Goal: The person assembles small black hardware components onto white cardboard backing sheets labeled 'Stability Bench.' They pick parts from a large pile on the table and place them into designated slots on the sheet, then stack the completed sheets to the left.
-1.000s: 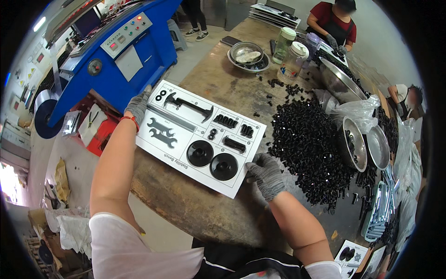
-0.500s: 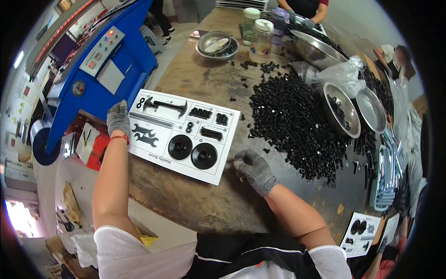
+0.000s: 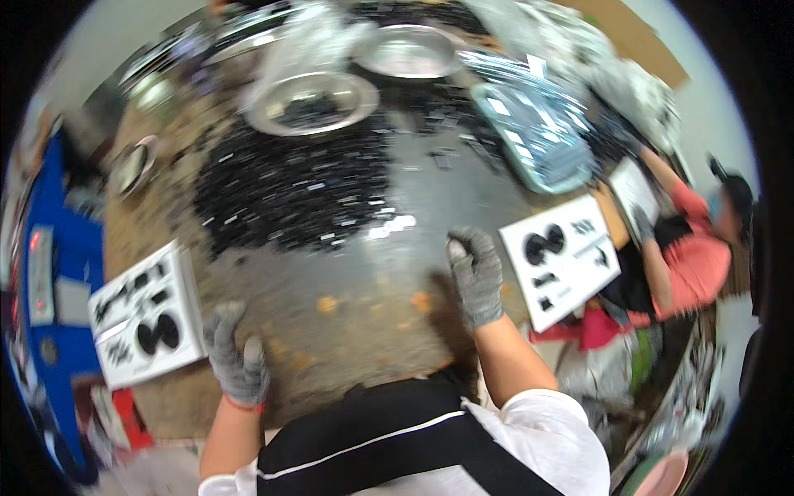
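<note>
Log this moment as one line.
left hand: open, beside left board | right hand: near right board | black parts: piled on table | view: blurred

Head view: wide fisheye, worn on the head
Facing: down across the bench [image 3: 364,289]
Nearness: black garment [image 3: 356,413] closest, at the lower edge

"How many boards are counted?"

"Three: a left board [image 3: 142,318] is seen left of the pile [image 3: 294,186], a nearer board [image 3: 561,263] and a farther board [image 3: 635,198] right of it."

"And discs [image 3: 147,338]?"

"Two are borne by the left board, two by the nearer."

"Bowls [image 3: 408,54]?"

"Two are made out behind the pile; the rest there is too blurred."

"Trays?"

"One tray [image 3: 501,139], right of the pile."

"The pile's parts?"

"Too many to be counted."
</note>
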A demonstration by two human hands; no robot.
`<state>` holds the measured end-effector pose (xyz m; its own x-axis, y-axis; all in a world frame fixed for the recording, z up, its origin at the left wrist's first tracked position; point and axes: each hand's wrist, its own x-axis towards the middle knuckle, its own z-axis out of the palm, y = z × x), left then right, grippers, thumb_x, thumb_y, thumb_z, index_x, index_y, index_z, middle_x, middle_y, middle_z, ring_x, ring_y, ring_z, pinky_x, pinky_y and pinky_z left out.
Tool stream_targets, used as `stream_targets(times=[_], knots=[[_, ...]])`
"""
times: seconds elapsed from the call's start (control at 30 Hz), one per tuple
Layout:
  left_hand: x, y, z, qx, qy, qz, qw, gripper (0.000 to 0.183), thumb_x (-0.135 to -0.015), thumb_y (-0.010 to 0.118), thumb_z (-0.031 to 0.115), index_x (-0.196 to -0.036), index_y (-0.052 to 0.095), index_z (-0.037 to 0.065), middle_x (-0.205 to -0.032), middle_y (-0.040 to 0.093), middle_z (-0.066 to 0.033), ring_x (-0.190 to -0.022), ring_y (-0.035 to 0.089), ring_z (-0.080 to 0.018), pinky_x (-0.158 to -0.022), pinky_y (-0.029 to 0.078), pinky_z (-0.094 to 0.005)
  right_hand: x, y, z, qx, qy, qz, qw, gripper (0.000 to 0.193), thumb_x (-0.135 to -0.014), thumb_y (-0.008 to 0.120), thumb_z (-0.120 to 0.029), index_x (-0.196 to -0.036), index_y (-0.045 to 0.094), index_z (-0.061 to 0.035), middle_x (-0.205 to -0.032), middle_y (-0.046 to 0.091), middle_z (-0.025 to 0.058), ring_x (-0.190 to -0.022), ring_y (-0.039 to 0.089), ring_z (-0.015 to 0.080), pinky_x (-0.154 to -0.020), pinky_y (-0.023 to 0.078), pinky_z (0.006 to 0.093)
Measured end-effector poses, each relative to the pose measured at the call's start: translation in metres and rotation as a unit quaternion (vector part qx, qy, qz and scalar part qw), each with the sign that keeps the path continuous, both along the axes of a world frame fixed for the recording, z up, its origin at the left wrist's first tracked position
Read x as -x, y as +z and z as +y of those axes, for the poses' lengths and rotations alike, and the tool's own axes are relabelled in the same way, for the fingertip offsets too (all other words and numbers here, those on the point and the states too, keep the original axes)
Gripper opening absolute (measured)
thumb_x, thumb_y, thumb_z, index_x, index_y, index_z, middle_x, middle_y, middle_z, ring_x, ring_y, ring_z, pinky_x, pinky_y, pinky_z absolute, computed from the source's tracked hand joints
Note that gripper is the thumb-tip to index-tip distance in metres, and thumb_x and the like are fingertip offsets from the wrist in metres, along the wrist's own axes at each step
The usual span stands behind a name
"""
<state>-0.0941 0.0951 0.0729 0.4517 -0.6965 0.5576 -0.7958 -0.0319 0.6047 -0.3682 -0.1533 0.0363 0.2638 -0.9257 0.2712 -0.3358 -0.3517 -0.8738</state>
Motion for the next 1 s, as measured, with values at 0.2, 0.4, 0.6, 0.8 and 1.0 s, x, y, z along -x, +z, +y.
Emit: stream_targets(times=[0.2, 0.4, 0.6, 0.8, 1.0], knots=[[0.082, -0.041, -0.051, -0.047, -0.089, 0.086, 0.991, 0.038, -0.094, 0.058, 0.028, -0.123, 0.059, 0.003, -0.12, 0.058, -0.0138, -0.115, 0.052, -0.032, -0.101, 0.04, -0.042, 0.242, -0.022, -0.146, 0.15, -0.333, 0.197, 0.91, 0.033, -0.093, 0.062, -0.025, -0.114, 0.063, -0.0004, -0.112, 0.062, 0.0231, -0.108, 0.059, 0.0347, -0.094, 0.046, 0.0411], [0.131, -0.052, -0.092, -0.129, -0.13, 0.085, 0.979, 0.036, -0.092, 0.062, 0.025, -0.122, 0.06, 0.006, -0.12, 0.059, -0.0141, -0.115, 0.052, -0.0333, -0.099, 0.041, -0.0429, 0.404, -0.066, -0.232, -0.041, -0.366, 0.144, 0.918, 0.048, -0.097, 0.053, -0.04, -0.125, 0.06, -0.0008, -0.121, 0.062, 0.0202, -0.111, 0.058, 0.0338, -0.097, 0.044, 0.0394], [0.168, -0.046, -0.14, -0.193, -0.198, -0.003, 0.961, 0.05, -0.087, 0.067, 0.034, -0.128, 0.056, 0.008, -0.126, 0.057, -0.015, -0.117, 0.051, -0.0355, -0.101, 0.041, -0.0454, 0.424, -0.097, -0.236, -0.054, -0.344, -0.003, 0.937, 0.047, -0.1, 0.052, -0.038, -0.126, 0.058, 0.0003, -0.118, 0.064, 0.014, -0.107, 0.06, 0.0234, -0.092, 0.046, 0.0321], [0.196, -0.047, -0.169, -0.305, -0.286, -0.061, 0.906, 0.07, -0.082, 0.068, 0.044, -0.138, 0.047, 0.009, -0.142, 0.046, -0.0151, -0.136, 0.037, -0.0367, -0.113, 0.028, -0.0474, 0.373, -0.088, -0.185, 0.009, -0.365, 0.023, 0.931, 0.048, -0.1, 0.051, -0.039, -0.123, 0.059, 0.0023, -0.114, 0.066, 0.0183, -0.104, 0.062, 0.0282, -0.091, 0.047, 0.0353], [0.197, -0.059, -0.157, -0.356, -0.259, -0.109, 0.891, 0.081, -0.083, 0.06, 0.059, -0.143, 0.043, 0.008, -0.148, 0.041, -0.018, -0.143, 0.028, -0.0367, -0.119, 0.013, -0.047, 0.306, -0.084, -0.129, 0.012, -0.358, 0.063, 0.931, 0.046, -0.1, 0.05, -0.037, -0.121, 0.061, 0.0028, -0.116, 0.065, 0.0224, -0.106, 0.061, 0.0328, -0.094, 0.046, 0.0392]])
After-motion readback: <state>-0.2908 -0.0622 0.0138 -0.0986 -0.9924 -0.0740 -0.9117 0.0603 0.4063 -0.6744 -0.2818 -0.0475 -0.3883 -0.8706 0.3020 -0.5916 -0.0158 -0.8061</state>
